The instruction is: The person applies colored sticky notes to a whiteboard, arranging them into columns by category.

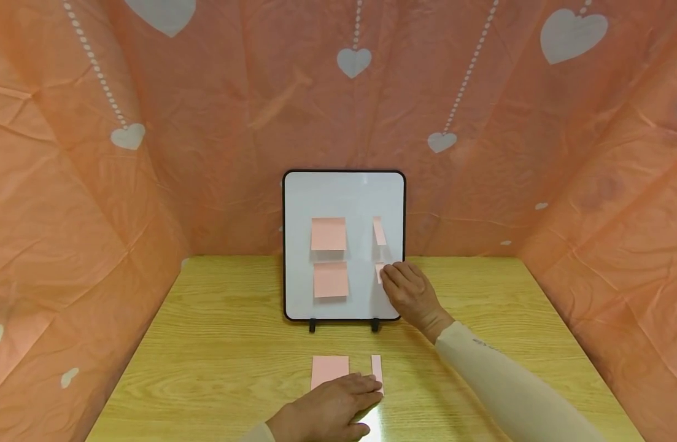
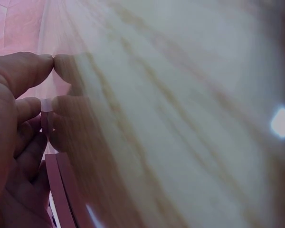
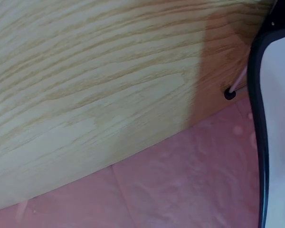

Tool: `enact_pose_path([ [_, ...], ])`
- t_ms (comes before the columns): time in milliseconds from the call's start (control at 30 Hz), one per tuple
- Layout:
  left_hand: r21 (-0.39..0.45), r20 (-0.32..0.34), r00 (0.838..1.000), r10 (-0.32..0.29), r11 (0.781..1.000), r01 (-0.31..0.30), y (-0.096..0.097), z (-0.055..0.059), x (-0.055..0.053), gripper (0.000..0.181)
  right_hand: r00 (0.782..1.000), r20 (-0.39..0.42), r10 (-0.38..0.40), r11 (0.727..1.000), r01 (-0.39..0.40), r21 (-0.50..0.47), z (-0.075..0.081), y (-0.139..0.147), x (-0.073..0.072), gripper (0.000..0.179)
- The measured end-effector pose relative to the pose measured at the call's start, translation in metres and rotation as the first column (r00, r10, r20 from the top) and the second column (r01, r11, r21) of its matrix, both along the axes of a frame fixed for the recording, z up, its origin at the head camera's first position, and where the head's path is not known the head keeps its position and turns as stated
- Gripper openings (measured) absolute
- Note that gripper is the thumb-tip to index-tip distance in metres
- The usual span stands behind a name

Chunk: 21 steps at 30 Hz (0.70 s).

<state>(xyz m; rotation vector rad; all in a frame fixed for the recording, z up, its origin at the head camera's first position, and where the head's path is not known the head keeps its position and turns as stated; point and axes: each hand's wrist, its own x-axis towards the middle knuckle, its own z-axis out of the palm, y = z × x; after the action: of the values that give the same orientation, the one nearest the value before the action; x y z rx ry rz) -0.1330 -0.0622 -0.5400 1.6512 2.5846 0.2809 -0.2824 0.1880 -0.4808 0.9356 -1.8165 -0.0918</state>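
At the lower right of a white board (image 1: 344, 196), my right hand (image 1: 411, 291) has bent fingers at a narrow pink sticky note (image 1: 379, 274), seeming to pinch it; they partly cover it. Above it hangs another narrow pink sticky note (image 1: 379, 231). Down on the table my left hand (image 1: 329, 408) stretches its fingers over a narrow pink sticky note pad (image 1: 376, 365), touching its near part. Beneath that hand's far side lies a square pink sticky note pad (image 1: 329, 368), partly covered. The left wrist view shows its fingers (image 2: 26, 71) from the side, thumb and fingertips on the glossy tabletop.
Two square pink sticky notes, an upper one (image 1: 328, 234) and a lower one (image 1: 331, 280), hang on the board's left half. Black stand feet (image 1: 312, 325) hold the board up on the wooden table (image 1: 216, 344). Pink cloth with white hearts (image 1: 250, 123) encloses the back and sides.
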Motion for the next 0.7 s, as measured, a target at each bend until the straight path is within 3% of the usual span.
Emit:
enact_pose_path([
  [300,0.008,0.012,1.0,-0.006,1.0,0.006,0.0002,-0.0004,-0.0003,0.058,0.998,0.034,-0.048,0.998,0.047,0.039,-0.0039,0.0012,-0.001,0.022],
  [500,0.004,0.006,1.0,-0.001,1.0,0.001,0.0003,0.0,0.0002,0.058,0.999,0.027,-0.022,1.0,0.021,0.018,-0.0058,0.0006,-0.002,0.018],
  [700,-0.007,0.041,0.999,0.01,1.0,-0.01,0.0,0.0005,0.0004,0.059,0.999,0.042,-0.023,0.999,0.022,0.032,-0.0071,0.0015,-0.0023,0.02],
])
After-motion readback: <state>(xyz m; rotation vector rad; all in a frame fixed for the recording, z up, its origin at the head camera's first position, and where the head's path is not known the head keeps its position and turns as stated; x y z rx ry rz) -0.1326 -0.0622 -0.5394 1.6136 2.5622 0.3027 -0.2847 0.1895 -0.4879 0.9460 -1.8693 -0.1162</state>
